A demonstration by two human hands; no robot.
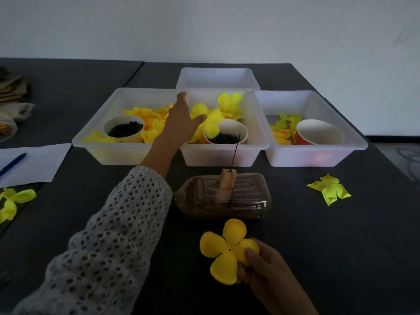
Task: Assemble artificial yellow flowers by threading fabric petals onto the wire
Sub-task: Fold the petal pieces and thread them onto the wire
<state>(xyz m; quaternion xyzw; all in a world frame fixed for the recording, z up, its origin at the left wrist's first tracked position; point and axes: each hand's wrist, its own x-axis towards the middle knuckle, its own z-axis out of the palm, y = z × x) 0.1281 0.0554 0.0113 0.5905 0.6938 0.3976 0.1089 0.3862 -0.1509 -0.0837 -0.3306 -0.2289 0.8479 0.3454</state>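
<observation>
One petal [228,251] pinched in my right hand [270,276]; my left hand [181,120], fingers spread, reaches the middle tray [223,153] for another, then the wire [236,147].

Dim light; plain pale wall [204,26] behind dark grey table [341,235].

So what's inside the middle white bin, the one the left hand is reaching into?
The middle bin holds loose yellow petals and a paper cup of dark bits. The left hand covers the bin's left part, so anything under it is hidden.
</observation>
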